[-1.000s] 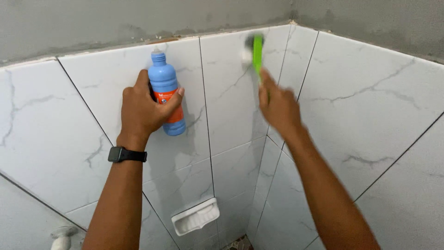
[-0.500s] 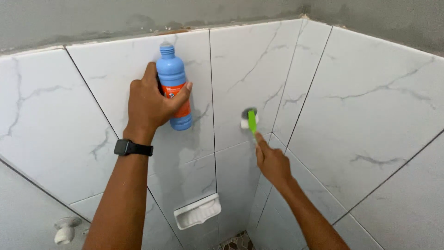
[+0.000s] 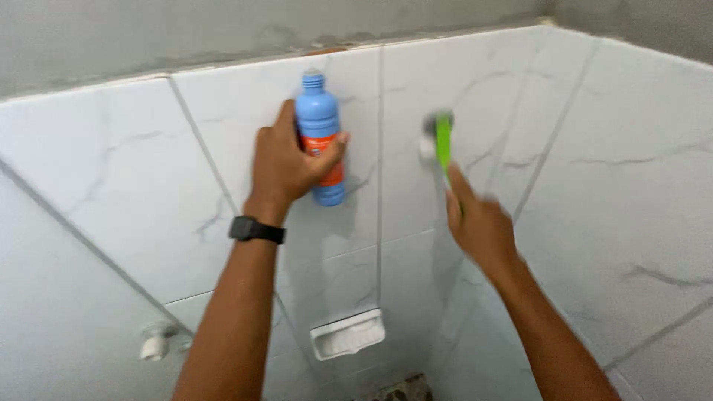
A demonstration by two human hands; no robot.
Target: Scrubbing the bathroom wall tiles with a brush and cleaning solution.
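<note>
My left hand (image 3: 286, 165) grips a blue plastic bottle (image 3: 320, 134) with an orange label, held upright with its open neck against the white marble-look wall tile (image 3: 223, 134). A black watch sits on that wrist. My right hand (image 3: 479, 223) holds a green-handled scrub brush (image 3: 440, 142), its white head pressed on the tile just right of the bottle, near the corner of the two walls. The brush and right hand are motion-blurred.
A white soap dish (image 3: 347, 334) is fixed to the wall low in the middle. A white tap fitting (image 3: 154, 341) sticks out at lower left. Bare grey plaster (image 3: 186, 33) runs above the tiles. Patterned floor shows at the bottom centre.
The brush swept down from the top of the tile to mid-height, then came back up. The view shifted left, so bottle and corner sit further right in frame. The bottle stays gripped.
</note>
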